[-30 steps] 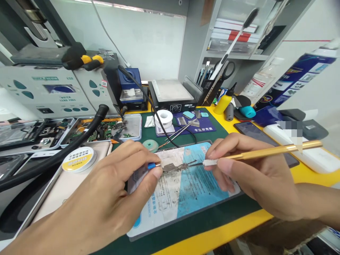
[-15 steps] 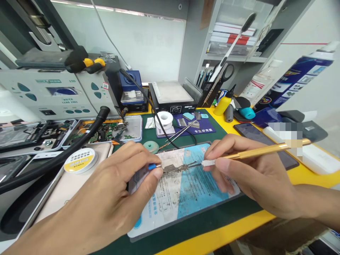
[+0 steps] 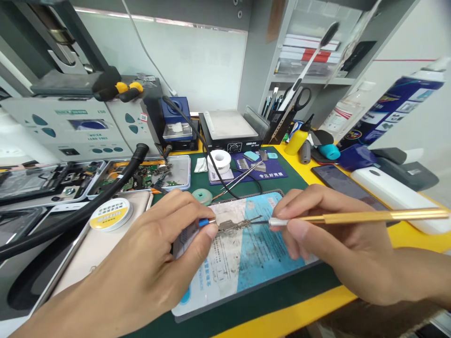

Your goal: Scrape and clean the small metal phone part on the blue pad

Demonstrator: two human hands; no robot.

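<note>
My left hand (image 3: 148, 263) is closed, its fingertips pinching a small blue-tipped tool (image 3: 202, 222) that presses a small metal part (image 3: 234, 224) onto a worn blue and white mat (image 3: 243, 253). My right hand (image 3: 338, 244) is closed round a long gold-handled scalpel (image 3: 359, 217). The scalpel's fine tip touches the right end of the metal part. Both hands hover low over the mat at the bench's front.
A round yellow-labelled tin (image 3: 111, 214) lies on a phone back at left, by a black hose (image 3: 88, 202). Behind are trays of circuit parts (image 3: 148, 173), a solder spool (image 3: 219, 160), tweezers (image 3: 243, 174), a hot plate (image 3: 229, 126), a dark phone (image 3: 345, 185) and a yellow bottle (image 3: 296, 138).
The gold handle has swung down to lie nearly level, pointing right. The view has shifted slightly. My left hand keeps its pinch on the tool.
</note>
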